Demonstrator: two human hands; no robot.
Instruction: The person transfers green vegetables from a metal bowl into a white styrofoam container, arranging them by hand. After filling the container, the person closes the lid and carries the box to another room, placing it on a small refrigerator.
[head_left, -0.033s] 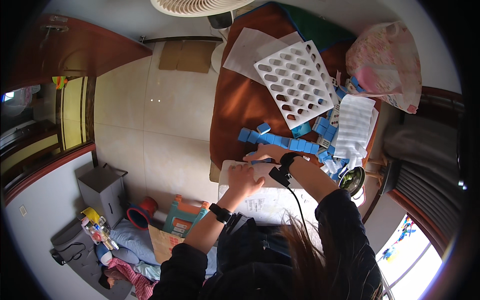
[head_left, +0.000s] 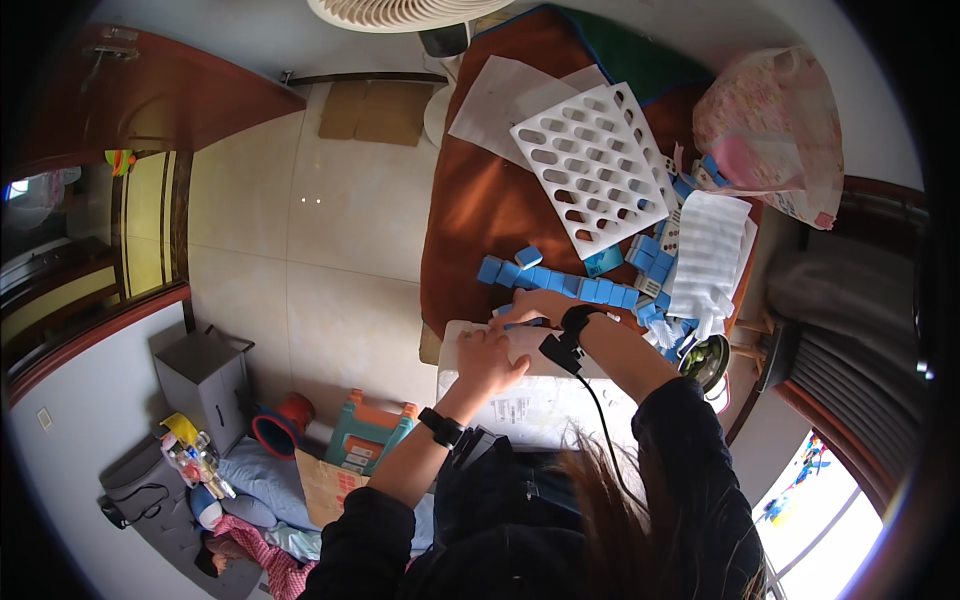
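Blue-backed mahjong tiles form a row across the brown table cover, with one loose tile just behind the row's left part. My right hand reaches in front of the row, its fingers bent round a blue mahjong tile near the table's front edge; the hand hides part of that tile. Beside it, my left hand rests with fingers apart on the white box, holding nothing. More blue and white tiles lie in a heap on the right.
A white tray with oval holes lies at the back of the table over thin white sheets. Crumpled white foam covers some tiles. A flowered plastic bag stands at the back right, a pot at the right edge.
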